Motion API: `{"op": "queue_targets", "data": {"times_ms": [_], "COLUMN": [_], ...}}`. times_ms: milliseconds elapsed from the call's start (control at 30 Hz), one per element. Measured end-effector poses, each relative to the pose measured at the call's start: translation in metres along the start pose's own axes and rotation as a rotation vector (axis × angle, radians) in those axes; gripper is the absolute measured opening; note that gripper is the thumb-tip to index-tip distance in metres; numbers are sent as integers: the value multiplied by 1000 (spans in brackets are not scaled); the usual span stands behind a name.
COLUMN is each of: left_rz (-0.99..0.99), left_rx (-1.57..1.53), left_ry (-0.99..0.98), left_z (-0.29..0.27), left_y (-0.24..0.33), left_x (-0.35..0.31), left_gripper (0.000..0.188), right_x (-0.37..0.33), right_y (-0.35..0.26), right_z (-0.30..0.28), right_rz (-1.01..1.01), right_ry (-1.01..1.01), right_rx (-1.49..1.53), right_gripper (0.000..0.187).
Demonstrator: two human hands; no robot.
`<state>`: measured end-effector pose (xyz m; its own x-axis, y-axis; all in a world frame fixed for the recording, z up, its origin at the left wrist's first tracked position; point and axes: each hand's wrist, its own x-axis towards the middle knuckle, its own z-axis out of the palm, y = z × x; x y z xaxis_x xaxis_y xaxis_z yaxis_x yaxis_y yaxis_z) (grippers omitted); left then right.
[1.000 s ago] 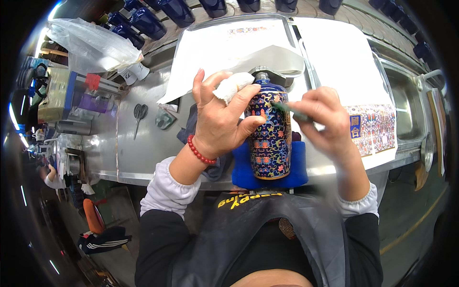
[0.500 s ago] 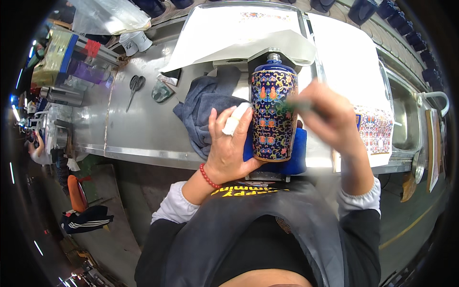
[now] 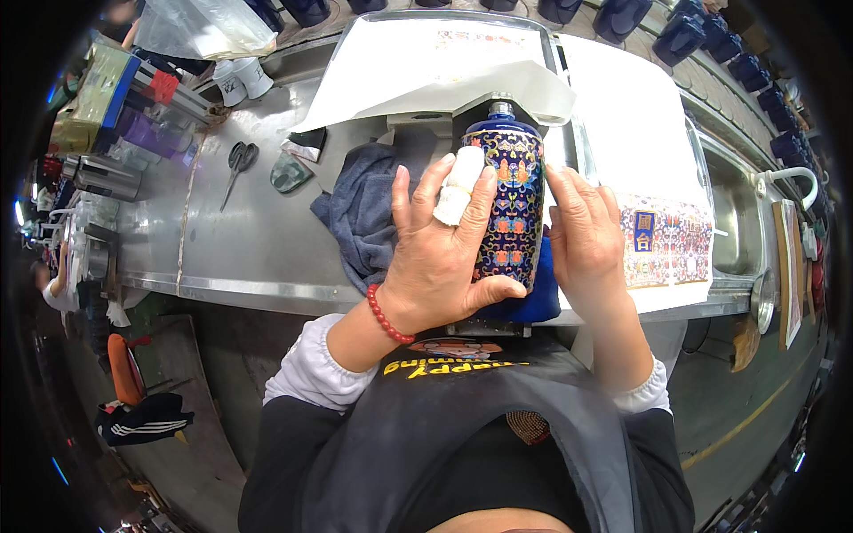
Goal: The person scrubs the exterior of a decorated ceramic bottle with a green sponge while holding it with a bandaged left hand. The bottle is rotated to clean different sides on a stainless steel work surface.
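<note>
A dark blue bottle [image 3: 514,200] with a dense coloured floral pattern and a clear neck lies on a blue cushion [image 3: 546,302], its neck pointing away from me. My left hand [image 3: 435,244], one finger wrapped in white, lies spread over the bottle's left side and lower front. Along the bottle's right edge rest the stretched fingers of my right hand [image 3: 588,235]. No tool shows in either hand, though the right palm is hidden. A grey-blue cloth [image 3: 360,209] lies bunched left of the bottle.
Black scissors [image 3: 238,164] and a dark green flat piece [image 3: 289,173] lie on the metal table. A patterned sheet [image 3: 675,240] is at right, beside a sink [image 3: 742,213]. White sheets cover a tray [image 3: 435,62] behind. Several dark blue bottles [image 3: 617,19] stand at the back.
My right hand has come down beside the bottle's right edge; the blurred greenish tool at it is out of sight. My left hand has shifted further over the bottle's front.
</note>
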<state>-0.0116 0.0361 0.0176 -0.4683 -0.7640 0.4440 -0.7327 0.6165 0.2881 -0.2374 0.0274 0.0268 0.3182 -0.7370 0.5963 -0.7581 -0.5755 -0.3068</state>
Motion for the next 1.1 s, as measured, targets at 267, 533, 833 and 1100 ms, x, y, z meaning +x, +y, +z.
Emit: {"op": "queue_targets", "data": {"times_ms": [267,533,833,1100], "left_rz": [-10,-2,-31,-49], "left_rx": [50,120,153,97], "left_ry": [26,49,44,56], "left_z": [-2,-1,-3,1], "left_y": [8,16,25,24], "left_x": [9,14,19,21], "left_gripper": [114,109,108,107], "right_x": [-3,3,8,6], "right_y": [-5,-2,2,2], "right_z": [0,-7,-2,5], "right_rz": [-51,25,669,601], "right_ry": [-22,96,84,61], "right_rx": [-177,35,1011,870], "right_gripper": [62,50,37,36]}}
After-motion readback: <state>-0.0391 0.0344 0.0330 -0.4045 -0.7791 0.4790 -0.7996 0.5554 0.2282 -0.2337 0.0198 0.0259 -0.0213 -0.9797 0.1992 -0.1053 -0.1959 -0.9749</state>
